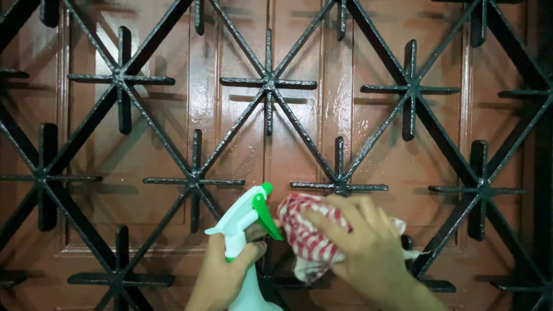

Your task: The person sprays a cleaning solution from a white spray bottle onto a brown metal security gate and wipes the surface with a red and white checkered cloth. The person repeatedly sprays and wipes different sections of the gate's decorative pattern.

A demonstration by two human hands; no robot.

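Observation:
My left hand (222,273) grips a white spray bottle with a green nozzle and trigger (245,222), held upright at the bottom centre with its nozzle pointing at the grille. My right hand (366,245) presses a red-and-white checked cloth (305,236) flat against the black iron grille (196,181), just right of the bottle. The cloth is bunched under my palm and fingers. Behind the grille is a glossy reddish-brown wooden door (299,132) with wet streaks on it.
The grille's diagonal bars and star-shaped crosses cover the whole view, with narrow gaps down to the door panels. A dark vertical edge (544,173) runs along the far right.

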